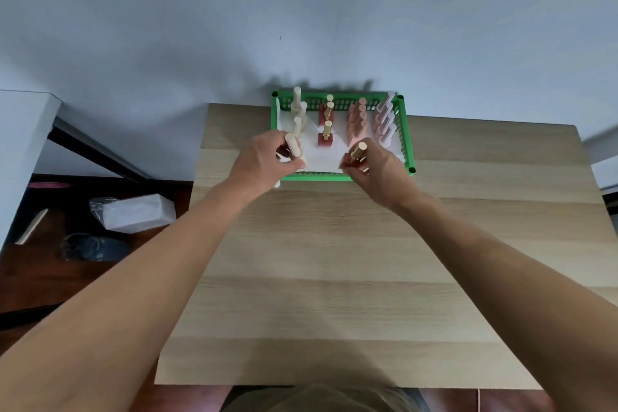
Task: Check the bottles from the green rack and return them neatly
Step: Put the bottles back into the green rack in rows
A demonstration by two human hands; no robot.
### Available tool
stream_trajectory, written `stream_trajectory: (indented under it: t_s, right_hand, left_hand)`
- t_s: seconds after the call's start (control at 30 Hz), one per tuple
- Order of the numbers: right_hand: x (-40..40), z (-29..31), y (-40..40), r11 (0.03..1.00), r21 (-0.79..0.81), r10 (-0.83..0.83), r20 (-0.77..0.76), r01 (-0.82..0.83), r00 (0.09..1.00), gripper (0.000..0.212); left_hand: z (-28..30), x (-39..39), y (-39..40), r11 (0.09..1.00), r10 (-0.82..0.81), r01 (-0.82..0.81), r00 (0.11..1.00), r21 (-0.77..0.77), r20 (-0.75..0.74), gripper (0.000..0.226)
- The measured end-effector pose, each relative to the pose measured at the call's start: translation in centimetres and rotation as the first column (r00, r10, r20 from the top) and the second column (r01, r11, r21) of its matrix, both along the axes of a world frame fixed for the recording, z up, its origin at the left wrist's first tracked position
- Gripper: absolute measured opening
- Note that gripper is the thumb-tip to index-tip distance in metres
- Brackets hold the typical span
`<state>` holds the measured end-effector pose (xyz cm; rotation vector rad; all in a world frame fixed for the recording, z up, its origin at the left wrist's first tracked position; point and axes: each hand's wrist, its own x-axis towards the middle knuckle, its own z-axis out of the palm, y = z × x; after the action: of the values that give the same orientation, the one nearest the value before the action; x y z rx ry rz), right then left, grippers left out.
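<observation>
A green rack [405,130] stands at the far edge of the wooden table [334,261], against the wall. Small bottles stand in it in rows: cream ones [298,107] on the left, red ones with gold caps [327,134], pink ones [359,120], and pale lilac ones [385,124] on the right. My left hand [264,160] grips a cream bottle [294,145] over the rack's front left corner. My right hand [378,170] holds a red bottle with a gold cap [356,154] at the rack's front edge.
The near half of the table holds only my forearms. Left of the table, lower down, a dark surface carries a white wrapped packet [133,214], a dark bundle [90,247] and a wooden stick [31,226]. A white cabinet edge [23,150] stands at the far left.
</observation>
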<state>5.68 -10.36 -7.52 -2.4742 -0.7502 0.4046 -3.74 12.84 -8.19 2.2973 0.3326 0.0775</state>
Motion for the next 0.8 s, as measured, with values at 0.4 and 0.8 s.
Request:
stream_trajectory:
  t_s: [0.4, 0.8]
  right_hand:
    - [2.6, -2.3, 3.7, 1.0, 0.001, 0.007, -0.049, -0.007, 0.999, 0.03]
    - [2.8, -4.9, 5.1, 0.998, -0.062, 0.02, -0.002, -0.02, 1.0, 0.029]
  left_hand:
    - [-2.0, 3.3, 1.1, 0.958, 0.01, 0.003, 0.999, 0.288, -0.043, 0.033]
    - [-4.0, 4.1, 1.2, 0.917, -0.026, 0.04, 0.999, 0.396, -0.041, 0.042]
